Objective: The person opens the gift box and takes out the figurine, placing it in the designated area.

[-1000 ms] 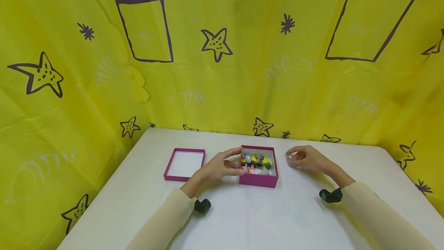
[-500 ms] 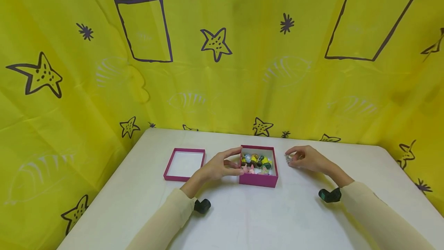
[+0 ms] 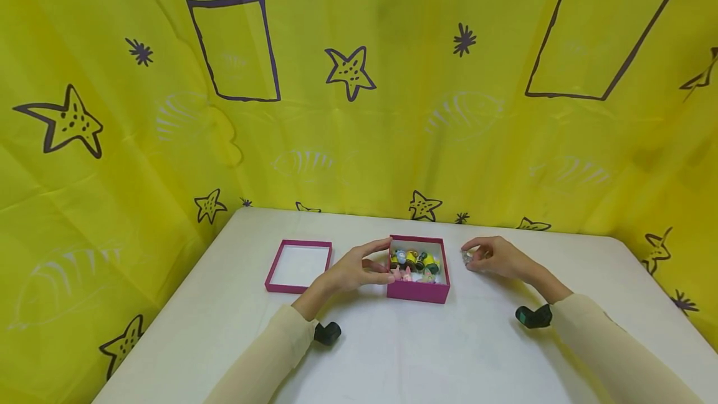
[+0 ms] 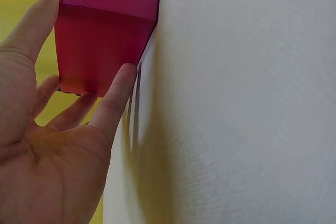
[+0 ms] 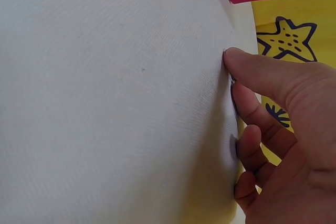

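A magenta box [image 3: 417, 292] with a white inside stands on the table. It holds several small figurines [image 3: 414, 259] in yellow, dark green, pale blue and pink. My left hand [image 3: 350, 269] grips its left side, with thumb and fingers spread across the end wall; the left wrist view shows the fingertips on the box's edges. To the right of the box, my right hand [image 3: 499, 257] pinches a small clear and whitish thing [image 3: 467, 258] low over the table. In the right wrist view, the curled fingers [image 5: 252, 106] are down at the tabletop and hide that thing.
The magenta lid [image 3: 299, 288] lies left of the box, its white inside facing up. Both rest on a white table [image 3: 392, 354]. A yellow curtain [image 3: 359, 129] with starfish drawings hangs behind the table and along its sides.
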Demonstrator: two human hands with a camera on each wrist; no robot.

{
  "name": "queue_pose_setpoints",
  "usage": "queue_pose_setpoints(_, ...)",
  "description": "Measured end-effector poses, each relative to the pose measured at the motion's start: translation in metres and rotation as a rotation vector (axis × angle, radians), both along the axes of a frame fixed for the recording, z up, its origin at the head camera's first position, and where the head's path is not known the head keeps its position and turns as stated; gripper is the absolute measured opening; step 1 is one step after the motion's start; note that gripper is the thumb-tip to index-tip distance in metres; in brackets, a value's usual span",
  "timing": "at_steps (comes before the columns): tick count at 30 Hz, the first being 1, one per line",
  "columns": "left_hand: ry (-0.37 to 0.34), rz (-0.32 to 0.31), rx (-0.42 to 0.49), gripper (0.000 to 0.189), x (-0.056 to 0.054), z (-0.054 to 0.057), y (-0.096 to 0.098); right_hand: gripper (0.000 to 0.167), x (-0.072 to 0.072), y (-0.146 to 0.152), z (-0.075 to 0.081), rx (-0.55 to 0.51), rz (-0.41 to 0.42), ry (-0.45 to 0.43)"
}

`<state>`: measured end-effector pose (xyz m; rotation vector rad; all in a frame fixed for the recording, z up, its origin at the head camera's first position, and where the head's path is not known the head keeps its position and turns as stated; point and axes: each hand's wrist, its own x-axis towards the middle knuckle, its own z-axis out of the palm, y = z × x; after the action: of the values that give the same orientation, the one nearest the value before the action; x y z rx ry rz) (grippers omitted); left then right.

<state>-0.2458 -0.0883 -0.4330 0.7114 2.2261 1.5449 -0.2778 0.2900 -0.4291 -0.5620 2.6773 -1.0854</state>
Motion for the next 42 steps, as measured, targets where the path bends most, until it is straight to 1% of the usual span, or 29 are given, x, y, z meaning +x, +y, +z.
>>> queue_pose_setpoints(4,0.000,0.000,-0.003,0.082,0.001,0.000,0.000,0.042,0.000,-0.001,0.004,0.024,0.018,-0.019)
queue_pose_setpoints(9,0.000,0.000,-0.009,0.082,0.001,-0.001,0.000,0.052,0.001,0.000,0.012,0.065,0.049,-0.060)
queue_pose_setpoints(12,0.000,0.000,-0.009,0.082,0.001,-0.001,0.000,0.057,0.003,0.003,0.017,0.091,0.079,-0.056)
queue_pose_setpoints(18,-0.004,0.004,0.004,0.082,0.000,-0.002,-0.001,0.062,0.009,0.008,0.029,0.138,0.118,-0.043)
queue_pose_setpoints(28,-0.007,0.003,0.001,0.081,0.002,0.001,-0.001,0.062,0.018,0.008,0.056,0.160,0.151,-0.013)
queue_pose_setpoints(36,-0.004,0.003,-0.002,0.082,0.002,0.000,-0.001,0.056,0.023,-0.002,0.076,0.153,0.170,0.021)
queue_pose_setpoints(42,-0.006,0.009,-0.002,0.081,0.002,0.000,-0.001,0.055,0.025,-0.008,0.086,0.150,0.169,0.079)
